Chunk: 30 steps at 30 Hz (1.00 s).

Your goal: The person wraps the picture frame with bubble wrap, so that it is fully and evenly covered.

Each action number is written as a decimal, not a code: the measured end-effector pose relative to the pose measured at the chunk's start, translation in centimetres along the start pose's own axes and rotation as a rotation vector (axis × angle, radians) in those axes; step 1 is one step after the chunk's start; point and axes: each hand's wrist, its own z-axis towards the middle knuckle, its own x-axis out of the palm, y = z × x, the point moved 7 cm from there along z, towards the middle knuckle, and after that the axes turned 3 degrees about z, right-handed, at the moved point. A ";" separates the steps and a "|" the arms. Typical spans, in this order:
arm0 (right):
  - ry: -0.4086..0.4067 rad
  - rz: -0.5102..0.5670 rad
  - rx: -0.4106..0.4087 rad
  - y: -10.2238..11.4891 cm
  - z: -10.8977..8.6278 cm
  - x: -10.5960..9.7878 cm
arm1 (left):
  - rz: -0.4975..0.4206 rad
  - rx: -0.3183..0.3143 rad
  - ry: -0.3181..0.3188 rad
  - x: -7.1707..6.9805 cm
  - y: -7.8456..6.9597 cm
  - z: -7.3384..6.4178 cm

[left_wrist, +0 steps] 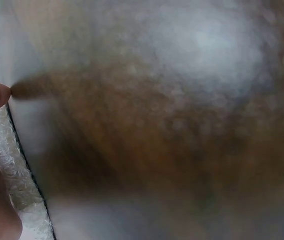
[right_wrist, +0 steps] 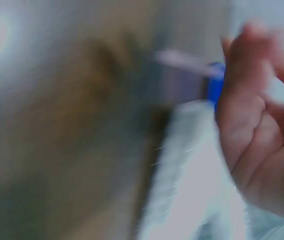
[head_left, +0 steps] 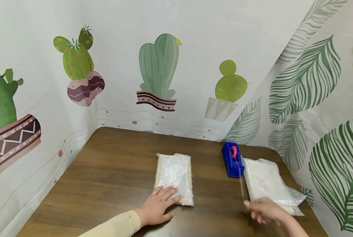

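A bubble-wrapped package (head_left: pixel 174 169) lies flat near the middle of the wooden table. My left hand (head_left: pixel 158 206) rests on its lower left part with the fingers spread and straight. On the right, my right hand (head_left: pixel 265 210) pinches the end of a clear strip of tape (head_left: pixel 242 187) between thumb and fingers. The strip stretches back from there to a blue tape dispenser (head_left: pixel 230 166) with a pink roll hub. In the right wrist view the hand (right_wrist: pixel 262 115) is blurred, and part of the blue dispenser (right_wrist: pixel 214 87) shows behind it.
Close beside the dispenser, to its right, several bubble-wrapped packages (head_left: pixel 263 181) lie in a pile, under my right hand's far side. A white curtain (head_left: pixel 120 65) printed with cacti and leaves hangs behind the table (head_left: pixel 105 171) and along its sides.
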 end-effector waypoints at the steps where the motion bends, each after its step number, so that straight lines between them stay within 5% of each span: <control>1: -0.053 0.031 -0.041 1.2 0.4 -0.6 | 0.003 -0.003 -0.001 0.0 0.1 0.0; 5: -0.341 0.093 -0.141 5.4 2.4 -3.6 | 0.018 -0.008 -0.013 0.0 0.2 0.0; 8: -0.450 0.108 -0.122 6.5 4.3 -5.2 | 0.032 0.003 -0.030 -0.1 0.1 0.0; 16: -0.377 0.261 0.011 4.6 8.2 -5.5 | 0.057 0.015 -0.048 0.0 -0.2 -0.1; 30: -0.474 0.348 0.057 4.0 9.0 -4.9 | 0.046 0.004 -0.044 0.0 -0.1 -0.1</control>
